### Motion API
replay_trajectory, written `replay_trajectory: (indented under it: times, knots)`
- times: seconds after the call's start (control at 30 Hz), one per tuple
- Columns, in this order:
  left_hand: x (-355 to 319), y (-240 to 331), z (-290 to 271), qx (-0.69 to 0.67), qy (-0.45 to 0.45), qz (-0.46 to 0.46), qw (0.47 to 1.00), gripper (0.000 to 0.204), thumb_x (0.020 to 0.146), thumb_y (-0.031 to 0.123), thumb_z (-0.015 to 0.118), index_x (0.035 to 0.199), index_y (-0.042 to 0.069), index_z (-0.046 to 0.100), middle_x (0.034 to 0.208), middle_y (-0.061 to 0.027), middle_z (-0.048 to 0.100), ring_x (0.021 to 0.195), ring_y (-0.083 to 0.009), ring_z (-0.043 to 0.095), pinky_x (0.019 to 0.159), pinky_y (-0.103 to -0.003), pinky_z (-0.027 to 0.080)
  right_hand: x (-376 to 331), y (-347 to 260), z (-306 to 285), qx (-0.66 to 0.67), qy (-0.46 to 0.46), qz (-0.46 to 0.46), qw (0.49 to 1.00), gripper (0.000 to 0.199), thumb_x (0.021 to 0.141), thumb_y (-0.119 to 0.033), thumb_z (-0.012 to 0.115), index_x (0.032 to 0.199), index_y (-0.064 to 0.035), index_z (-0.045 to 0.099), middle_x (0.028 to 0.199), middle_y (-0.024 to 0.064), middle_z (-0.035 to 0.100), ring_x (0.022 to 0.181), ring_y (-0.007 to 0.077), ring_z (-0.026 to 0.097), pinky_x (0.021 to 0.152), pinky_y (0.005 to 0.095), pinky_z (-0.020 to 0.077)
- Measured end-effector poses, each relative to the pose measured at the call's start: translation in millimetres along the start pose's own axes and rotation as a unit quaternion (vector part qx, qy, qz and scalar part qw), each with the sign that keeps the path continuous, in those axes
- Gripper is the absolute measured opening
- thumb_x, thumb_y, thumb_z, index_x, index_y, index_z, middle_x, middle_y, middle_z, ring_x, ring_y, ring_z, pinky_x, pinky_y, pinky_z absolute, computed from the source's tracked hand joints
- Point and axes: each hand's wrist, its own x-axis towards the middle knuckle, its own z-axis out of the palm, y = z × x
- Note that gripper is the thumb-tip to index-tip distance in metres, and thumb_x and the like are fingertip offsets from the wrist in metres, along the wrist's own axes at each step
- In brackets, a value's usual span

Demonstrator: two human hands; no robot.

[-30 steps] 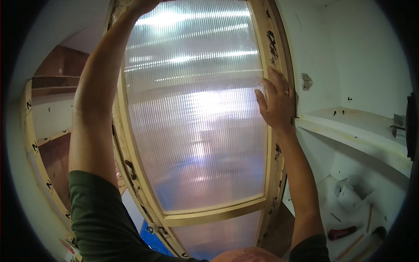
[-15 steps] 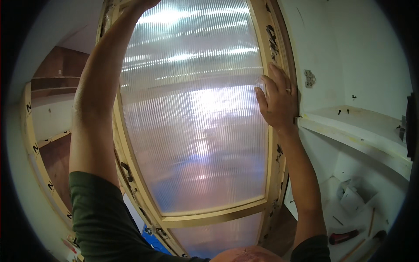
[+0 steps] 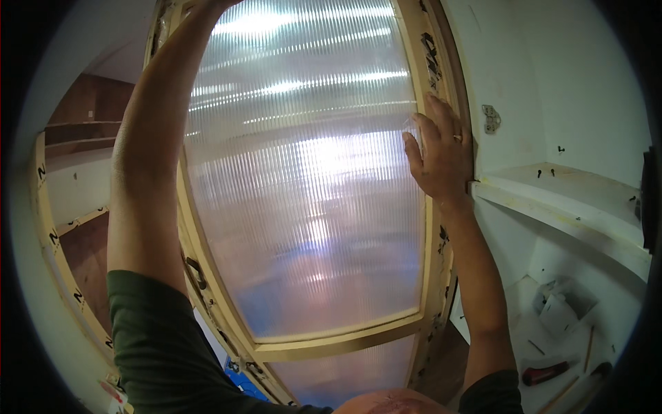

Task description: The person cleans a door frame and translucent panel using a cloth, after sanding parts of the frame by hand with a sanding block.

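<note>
A tall door panel (image 3: 310,207) of ribbed, see-through glass fills the middle of the view, set in a gold-coloured frame (image 3: 338,345). My right hand (image 3: 439,152) lies on the frame's right side, fingers spread and thumb reaching over the glass edge; nothing is gripped in it. Up along the panel's left side stretches my left arm. My left hand (image 3: 219,3) is cut off by the top edge at the upper left of the panel, so its fingers are hidden. Marked protective tape (image 3: 429,58) clings to the frame near my right hand.
To the right is an open white cabinet with a shelf (image 3: 558,200) and a metal hinge plate (image 3: 491,119). Below lie a red and black cutter knife (image 3: 545,373), a small white box (image 3: 562,310) and thin sticks. Brown shelving (image 3: 86,152) with taped edges stands left.
My left forearm and the upper part of the panel have shifted slightly left in view. My right hand stays on the frame's right side.
</note>
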Motion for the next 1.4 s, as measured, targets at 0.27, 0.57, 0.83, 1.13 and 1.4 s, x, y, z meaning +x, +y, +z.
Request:
replay_trajectory:
  times: [0.27,0.57,0.83,1.13,1.4]
  knots:
    - [13.4,-18.2,11.7,-0.098,-0.017,0.032,0.995,0.043,0.098,0.008,0.067,0.139,-0.003,0.057,0.136,-0.0203,0.062,0.127,-0.0335,0.06,0.107,-0.043,0.052,1.5,2.7,5.8,-0.013,0.001,-0.004,1.0,0.035,0.095,-0.03,0.066,0.122,-0.0088,0.069,0.15,0.0103,0.051,0.139,0.0286,0.047,0.116,0.0472,0.0316]
    - [19.7,19.3,29.1,-0.028,-0.013,0.055,0.998,0.047,0.095,0.001,0.069,0.14,-0.005,0.056,0.13,-0.0228,0.067,0.122,-0.0336,0.065,0.107,-0.042,0.054,1.4,-10.5,1.6,0.033,-0.006,-0.014,0.999,0.035,0.093,-0.027,0.068,0.122,-0.0091,0.069,0.152,0.0093,0.05,0.14,0.0289,0.047,0.118,0.0473,0.031]
    - [25.2,69.0,67.8,-0.197,-0.017,0.113,0.974,0.035,0.097,-0.004,0.062,0.132,-0.004,0.062,0.128,-0.0224,0.067,0.119,-0.0324,0.066,0.103,-0.046,0.056,-0.2,4.6,-4.8,-0.003,-0.014,0.015,1.0,0.034,0.092,-0.028,0.069,0.12,-0.0097,0.07,0.15,0.0093,0.051,0.14,0.0271,0.047,0.119,0.0466,0.03]
    - [52.4,38.0,88.0,0.005,0.023,0.133,0.991,0.037,0.091,0.001,0.069,0.129,0.0,0.066,0.131,-0.0236,0.065,0.124,-0.0361,0.061,0.108,-0.048,0.05,0.5,-1.9,6.7,0.052,0.025,-0.005,0.998,0.029,0.092,-0.024,0.067,0.114,-0.0054,0.069,0.146,0.0161,0.053,0.14,0.0331,0.046,0.114,0.0508,0.0315]
    - [62.7,72.8,120.7,0.034,0.036,0.13,0.99,0.044,0.091,0.0,0.071,0.134,0.001,0.063,0.132,-0.0205,0.066,0.125,-0.0362,0.061,0.107,-0.048,0.051,0.7,-3.8,-1.7,0.048,0.017,0.012,0.999,0.028,0.092,-0.024,0.067,0.113,-0.0064,0.07,0.144,0.0156,0.054,0.139,0.0338,0.047,0.115,0.0512,0.0304]
